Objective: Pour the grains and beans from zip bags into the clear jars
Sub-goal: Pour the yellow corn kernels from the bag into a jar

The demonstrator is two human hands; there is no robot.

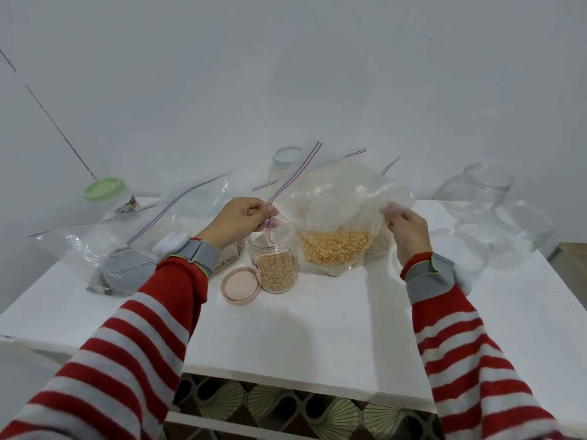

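Both hands (244,217) (405,228) pinching corn bag (336,223) (mouth sagging), over open jar (274,265)

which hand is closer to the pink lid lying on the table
Left. The left hand pinches the corn bag above the pink lid; the right hand grips that bag farther right.

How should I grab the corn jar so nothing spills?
Grip the jar low on its wall, coming from the front. It stands upright and open, the bag crowds its right, and the lid lies at its left, so the front is free.
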